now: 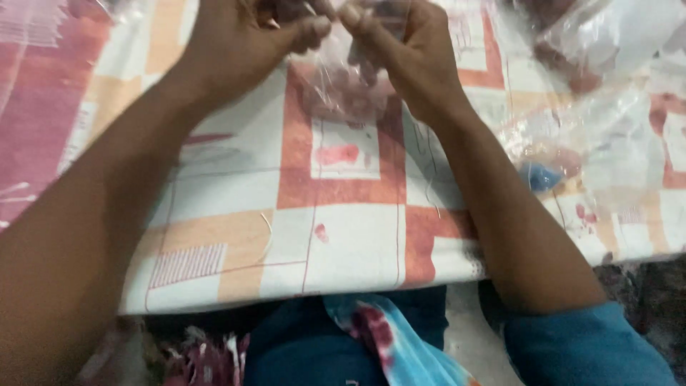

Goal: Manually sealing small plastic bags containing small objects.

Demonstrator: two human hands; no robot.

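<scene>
Past the blue clothing nearest, keep both pinches narrow: left hand and right hand gripping the clear plastic bag mouth taut above the patterned worktop.

fingertips: cut off by top edge | clear bag: contents blurred, perhaps reddish

Both hands raised, fingers pinched.

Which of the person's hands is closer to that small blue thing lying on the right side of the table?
The right hand. It sits up and left of the blue thing, holding the clear plastic bag. The left hand pinches the same bag farther left.
</scene>
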